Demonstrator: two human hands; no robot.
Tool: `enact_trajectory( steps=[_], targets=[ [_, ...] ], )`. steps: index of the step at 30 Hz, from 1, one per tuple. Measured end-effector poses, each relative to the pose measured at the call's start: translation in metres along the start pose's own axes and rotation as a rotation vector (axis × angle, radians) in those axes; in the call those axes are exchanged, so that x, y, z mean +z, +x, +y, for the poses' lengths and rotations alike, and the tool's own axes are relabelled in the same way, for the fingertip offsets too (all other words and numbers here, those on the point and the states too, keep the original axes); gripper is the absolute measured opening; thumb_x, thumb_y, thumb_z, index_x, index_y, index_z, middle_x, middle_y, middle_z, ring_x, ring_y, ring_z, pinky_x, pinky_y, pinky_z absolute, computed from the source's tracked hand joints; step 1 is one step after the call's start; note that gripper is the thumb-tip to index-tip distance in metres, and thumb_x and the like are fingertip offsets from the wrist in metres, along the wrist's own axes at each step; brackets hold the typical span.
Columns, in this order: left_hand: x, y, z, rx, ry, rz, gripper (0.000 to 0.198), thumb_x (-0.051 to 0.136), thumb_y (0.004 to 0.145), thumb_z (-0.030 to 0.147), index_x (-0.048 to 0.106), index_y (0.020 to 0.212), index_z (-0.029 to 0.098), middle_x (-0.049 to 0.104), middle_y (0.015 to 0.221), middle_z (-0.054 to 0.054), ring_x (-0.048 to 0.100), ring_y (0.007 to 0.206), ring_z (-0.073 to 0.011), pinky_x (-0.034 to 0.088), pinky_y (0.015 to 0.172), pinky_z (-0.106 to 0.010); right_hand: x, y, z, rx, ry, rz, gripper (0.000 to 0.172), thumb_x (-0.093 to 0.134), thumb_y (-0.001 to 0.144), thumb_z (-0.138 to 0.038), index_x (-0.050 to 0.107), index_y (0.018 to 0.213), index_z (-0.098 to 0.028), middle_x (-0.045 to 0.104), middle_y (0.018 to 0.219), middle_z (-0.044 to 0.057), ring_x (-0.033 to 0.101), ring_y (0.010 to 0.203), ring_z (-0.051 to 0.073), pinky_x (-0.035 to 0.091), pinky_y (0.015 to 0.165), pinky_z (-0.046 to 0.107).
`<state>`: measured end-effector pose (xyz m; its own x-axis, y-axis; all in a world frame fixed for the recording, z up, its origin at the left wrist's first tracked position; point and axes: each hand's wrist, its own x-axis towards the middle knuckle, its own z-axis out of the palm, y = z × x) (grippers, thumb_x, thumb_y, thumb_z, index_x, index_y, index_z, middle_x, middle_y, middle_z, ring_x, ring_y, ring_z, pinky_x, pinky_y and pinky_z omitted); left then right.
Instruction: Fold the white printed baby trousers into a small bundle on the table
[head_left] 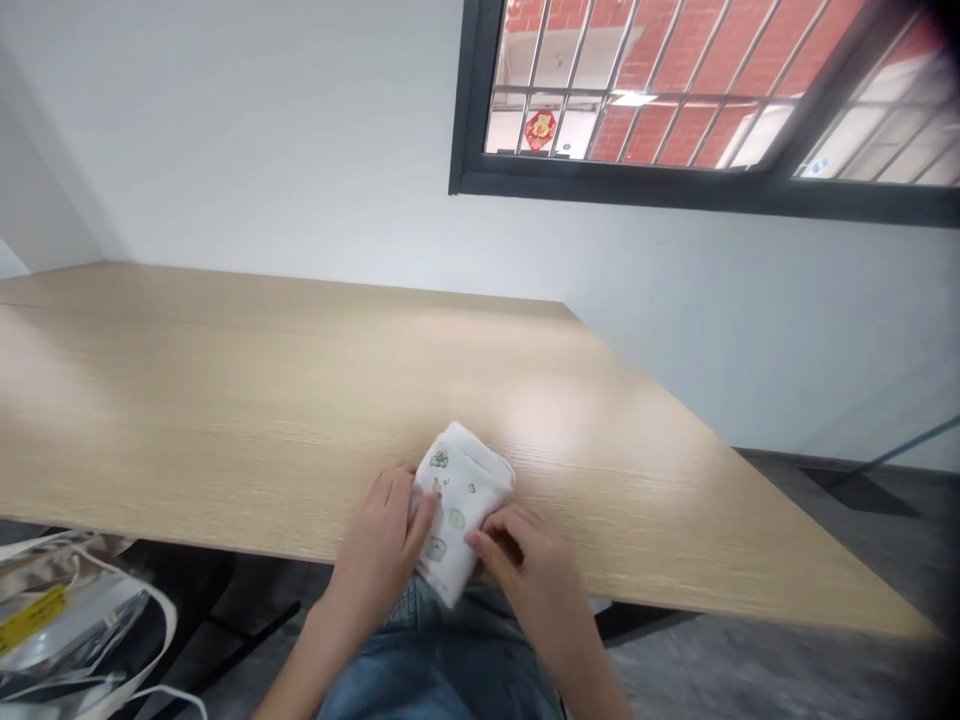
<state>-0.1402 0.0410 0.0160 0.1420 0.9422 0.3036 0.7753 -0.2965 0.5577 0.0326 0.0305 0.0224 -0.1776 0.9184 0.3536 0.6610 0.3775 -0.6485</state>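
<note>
A small folded white cloth (459, 500) with little green printed figures lies at the near edge of a light wooden table (262, 400), its lower end hanging past the edge. My left hand (386, 540) rests on the cloth's left side, thumb pressed onto the fabric. My right hand (525, 565) sits at the cloth's lower right, fingers curled and pinching its edge. Below the hands I see my lap in blue jeans (442, 660).
A shiny plastic bag (67, 620) with a yellow label and white handles sits at the lower left, below the table. A white wall and a dark-framed window (675, 185) stand behind. Grey floor shows to the right of the table.
</note>
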Motion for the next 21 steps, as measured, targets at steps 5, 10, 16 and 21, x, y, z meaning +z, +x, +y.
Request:
enact_trajectory(
  steps=[5,10,16,21],
  targets=[
    [-0.002,-0.037,0.002,-0.067,-0.111,0.029,0.031,0.036,0.091,0.043,0.054,0.102,0.02,0.054,0.119,-0.008,0.045,0.114,-0.0261,0.036,0.096,-0.048,-0.008,0.024,0.011,0.049,0.095,-0.11,0.013,0.053,0.084,-0.027,0.056,0.073,-0.019,0.062,0.083,0.003,0.054,0.085,0.02,0.042,0.076,0.034],
    [0.001,-0.037,-0.001,-0.09,-0.134,0.063,0.033,0.04,0.089,0.042,0.056,0.107,0.02,0.055,0.12,-0.009,0.046,0.115,-0.0269,0.036,0.095,-0.049,-0.001,0.024,0.009,-0.001,0.027,-0.068,0.012,0.05,0.084,-0.026,0.054,0.076,-0.019,0.061,0.084,0.004,0.053,0.085,0.021,0.042,0.075,0.035],
    [0.01,-0.029,0.012,-0.137,-0.129,0.098,0.027,0.043,0.085,0.036,0.06,0.098,0.019,0.058,0.117,-0.009,0.044,0.117,-0.0297,0.025,0.1,-0.057,-0.002,0.016,0.016,-0.153,-0.006,-0.026,0.034,0.047,0.078,-0.016,0.054,0.111,-0.019,0.06,0.096,0.007,0.056,0.088,0.021,0.047,0.076,0.035],
    [0.025,-0.02,0.056,0.088,-0.335,-0.087,0.027,0.059,0.076,0.039,0.064,0.098,0.024,0.059,0.111,-0.008,0.049,0.108,-0.0279,0.035,0.095,-0.047,-0.043,-0.034,0.029,-0.089,0.053,-0.036,0.045,0.043,0.085,-0.022,0.041,0.13,-0.026,0.058,0.112,0.008,0.06,0.094,0.022,0.053,0.075,0.034]
  ],
)
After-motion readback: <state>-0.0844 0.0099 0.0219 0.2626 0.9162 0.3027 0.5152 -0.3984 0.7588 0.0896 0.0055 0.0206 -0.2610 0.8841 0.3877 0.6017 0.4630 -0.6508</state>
